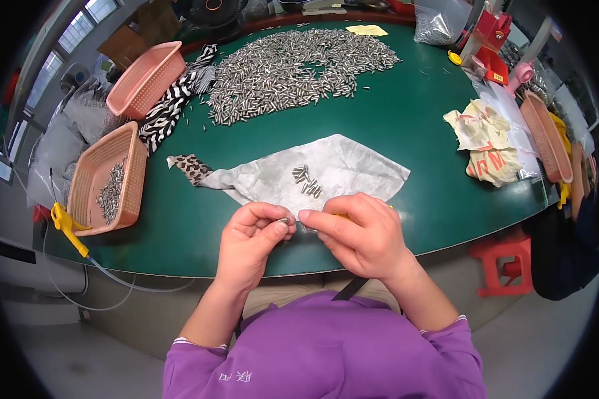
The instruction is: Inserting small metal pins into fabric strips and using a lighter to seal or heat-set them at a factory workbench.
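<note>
Between the thumb and fingertips of my left hand [256, 238] is a small metal pin [285, 220], mostly covered by the fingers. My right hand [363, 233] is closed beside it, its index fingertip close to the left fingers. Bits of yellow show around the right hand's fingers; what it grips is largely hidden. Both hands are over the near edge of a grey-white cloth [266, 174] spread on the green table [259, 139]. Several loose metal pins [307, 181] lie on the cloth just beyond my fingers.
A wide heap of metal pins [286, 73] covers the far table. At left are a pink basket [140, 169] holding pins, another pink basket [146, 80], and a yellow air gun [68, 229] with its hose. Crumpled cloth [486, 139] and a long basket [546, 136] lie right, near a person.
</note>
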Demonstrator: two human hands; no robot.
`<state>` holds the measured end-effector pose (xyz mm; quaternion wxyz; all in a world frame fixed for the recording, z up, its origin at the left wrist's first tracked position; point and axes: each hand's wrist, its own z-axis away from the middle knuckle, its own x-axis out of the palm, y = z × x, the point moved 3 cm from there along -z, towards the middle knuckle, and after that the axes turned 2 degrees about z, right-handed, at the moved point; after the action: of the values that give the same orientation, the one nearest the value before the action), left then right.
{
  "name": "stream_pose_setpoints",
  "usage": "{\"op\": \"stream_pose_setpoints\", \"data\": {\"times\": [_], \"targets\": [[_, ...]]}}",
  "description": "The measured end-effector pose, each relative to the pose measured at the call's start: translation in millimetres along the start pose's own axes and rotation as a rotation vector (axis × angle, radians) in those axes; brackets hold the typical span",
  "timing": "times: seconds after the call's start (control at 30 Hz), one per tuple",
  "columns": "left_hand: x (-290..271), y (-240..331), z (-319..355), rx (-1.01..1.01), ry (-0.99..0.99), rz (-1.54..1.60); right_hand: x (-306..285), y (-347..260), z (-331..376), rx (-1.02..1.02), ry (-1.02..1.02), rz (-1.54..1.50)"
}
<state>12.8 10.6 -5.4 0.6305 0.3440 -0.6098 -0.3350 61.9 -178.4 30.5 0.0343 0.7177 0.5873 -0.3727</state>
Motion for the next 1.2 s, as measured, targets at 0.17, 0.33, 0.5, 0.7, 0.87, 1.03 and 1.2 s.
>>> {"op": "stream_pose_setpoints", "data": {"times": [0.17, 0.33, 0.5, 0.7, 0.87, 1.03, 1.2], "targets": [[-0.1, -4.5, 0.5, 0.039, -0.077, 0.056, 1.6, -1.7, -0.4, -0.026, -0.006, -0.030], [1.0, -6.6, 1.4, 0.057, -0.082, 0.019, 3.4, -0.8, 0.0, -0.018, -0.001, -0.039], [1.1, -7.3, 0.6, 0.094, -0.107, 0.002, 3.0, -0.7, -0.2, -0.015, -0.024, -0.026], [2.0, -7.1, 1.5, 0.079, -0.074, -0.048, 2.7, -0.5, -0.2, -0.017, -0.030, -0.021], [2.1, -8.0, 2.5, 0.096, -0.065, -0.102, 3.1, -0.9, -0.7, -0.017, -0.035, -0.027], [7.1, -7.2, 3.8, 0.167, -0.047, -0.169, 3.7, -0.5, 0.0, -0.016, -0.028, -0.028], [7.7, -6.1, 4.2, 0.163, -0.036, -0.187, 3.2, -0.9, 1.3, -0.052, -0.033, 0.049]]}}
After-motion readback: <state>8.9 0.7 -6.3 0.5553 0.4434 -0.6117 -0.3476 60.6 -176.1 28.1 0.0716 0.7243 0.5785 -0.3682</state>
